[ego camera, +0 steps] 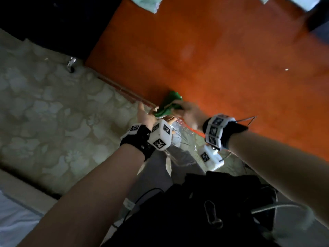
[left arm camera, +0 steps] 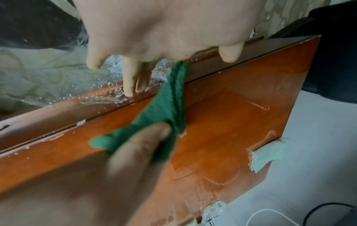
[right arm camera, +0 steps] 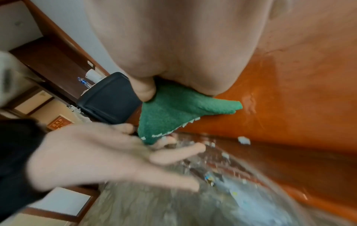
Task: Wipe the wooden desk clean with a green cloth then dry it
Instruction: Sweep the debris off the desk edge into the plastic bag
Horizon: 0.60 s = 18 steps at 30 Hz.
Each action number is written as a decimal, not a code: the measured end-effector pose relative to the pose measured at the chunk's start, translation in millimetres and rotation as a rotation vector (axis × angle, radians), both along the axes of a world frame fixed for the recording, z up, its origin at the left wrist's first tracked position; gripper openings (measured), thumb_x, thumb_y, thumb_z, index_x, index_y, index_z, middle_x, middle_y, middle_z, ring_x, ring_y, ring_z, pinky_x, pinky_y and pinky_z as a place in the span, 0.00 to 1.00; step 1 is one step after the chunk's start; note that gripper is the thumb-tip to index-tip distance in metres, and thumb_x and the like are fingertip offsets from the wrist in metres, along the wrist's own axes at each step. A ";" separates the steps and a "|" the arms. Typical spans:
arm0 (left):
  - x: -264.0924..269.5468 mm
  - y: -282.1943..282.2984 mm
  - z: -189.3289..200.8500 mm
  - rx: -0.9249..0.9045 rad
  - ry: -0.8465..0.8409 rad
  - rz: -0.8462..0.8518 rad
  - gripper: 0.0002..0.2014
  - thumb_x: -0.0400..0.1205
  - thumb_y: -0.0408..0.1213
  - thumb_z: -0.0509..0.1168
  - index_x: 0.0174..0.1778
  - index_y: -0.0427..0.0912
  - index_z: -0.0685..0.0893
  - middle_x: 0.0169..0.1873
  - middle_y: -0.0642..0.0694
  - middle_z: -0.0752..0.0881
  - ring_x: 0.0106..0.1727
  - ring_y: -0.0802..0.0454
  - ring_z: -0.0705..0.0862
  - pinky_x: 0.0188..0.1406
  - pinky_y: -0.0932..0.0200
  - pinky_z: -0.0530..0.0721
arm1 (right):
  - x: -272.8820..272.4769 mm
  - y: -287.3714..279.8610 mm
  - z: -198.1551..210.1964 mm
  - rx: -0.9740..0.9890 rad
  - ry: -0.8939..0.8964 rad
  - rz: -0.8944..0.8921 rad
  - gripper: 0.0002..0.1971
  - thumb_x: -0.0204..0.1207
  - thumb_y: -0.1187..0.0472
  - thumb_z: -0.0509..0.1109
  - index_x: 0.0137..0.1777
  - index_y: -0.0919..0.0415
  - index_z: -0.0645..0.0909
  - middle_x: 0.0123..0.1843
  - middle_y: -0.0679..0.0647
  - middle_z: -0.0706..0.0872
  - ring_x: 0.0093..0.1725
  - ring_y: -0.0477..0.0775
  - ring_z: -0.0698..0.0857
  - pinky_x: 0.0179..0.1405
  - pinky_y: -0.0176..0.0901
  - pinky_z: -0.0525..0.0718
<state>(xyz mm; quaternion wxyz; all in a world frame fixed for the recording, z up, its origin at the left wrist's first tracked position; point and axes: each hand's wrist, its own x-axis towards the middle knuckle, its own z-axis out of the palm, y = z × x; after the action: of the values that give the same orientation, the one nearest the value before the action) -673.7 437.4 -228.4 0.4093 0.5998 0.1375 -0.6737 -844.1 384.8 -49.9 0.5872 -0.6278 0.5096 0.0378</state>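
The green cloth [ego camera: 169, 104] lies bunched at the near edge of the orange wooden desk [ego camera: 222, 59]. My right hand [ego camera: 190, 113] grips it, thumb pinching the cloth [left arm camera: 166, 110] against the wet, streaked desk top [left arm camera: 231, 122]. My left hand [ego camera: 147, 116] is held open and palm up just below the desk edge, beside the cloth's hanging end. In the right wrist view the left hand [right arm camera: 96, 152] is cupped under the cloth [right arm camera: 173, 113], its fingertips touching the hem, while the right hand [right arm camera: 173, 38] presses the cloth onto the desk [right arm camera: 289, 91].
A clear plastic bag [ego camera: 179, 132] with water drops hangs below the desk edge. Small white crumbs [right arm camera: 243, 139] lie along that edge. A pale green towel [left arm camera: 270, 152] hangs over the far side. A black chair [right arm camera: 108, 97] stands at the desk's end above patterned floor [ego camera: 44, 104].
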 end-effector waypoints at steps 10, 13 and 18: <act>-22.3 -9.7 90.8 0.051 -0.085 -0.031 0.40 0.78 0.72 0.53 0.80 0.48 0.69 0.68 0.39 0.78 0.67 0.33 0.80 0.53 0.28 0.85 | -22.0 74.0 -9.3 0.024 0.048 -0.530 0.06 0.84 0.60 0.64 0.55 0.57 0.81 0.47 0.61 0.87 0.42 0.58 0.85 0.47 0.57 0.88; -6.2 -11.1 -8.7 0.003 -0.058 -0.119 0.61 0.58 0.84 0.55 0.85 0.50 0.62 0.81 0.43 0.68 0.81 0.38 0.68 0.77 0.32 0.67 | -30.3 77.4 -8.4 -0.001 0.030 -0.650 0.04 0.84 0.61 0.64 0.54 0.55 0.80 0.48 0.59 0.86 0.42 0.58 0.86 0.41 0.50 0.88; -25.7 -12.2 70.9 0.015 -0.032 -0.174 0.62 0.59 0.79 0.55 0.87 0.46 0.53 0.84 0.36 0.60 0.80 0.31 0.67 0.77 0.27 0.62 | -57.4 68.9 -9.3 -0.006 -0.037 -0.884 0.05 0.82 0.61 0.66 0.53 0.58 0.82 0.50 0.65 0.88 0.48 0.65 0.89 0.47 0.55 0.90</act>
<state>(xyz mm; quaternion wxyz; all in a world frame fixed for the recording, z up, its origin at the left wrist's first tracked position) -699.4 425.2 -157.4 0.3467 0.6233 0.0832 -0.6960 -901.6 453.7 -59.2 0.5542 -0.3516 0.7187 -0.2295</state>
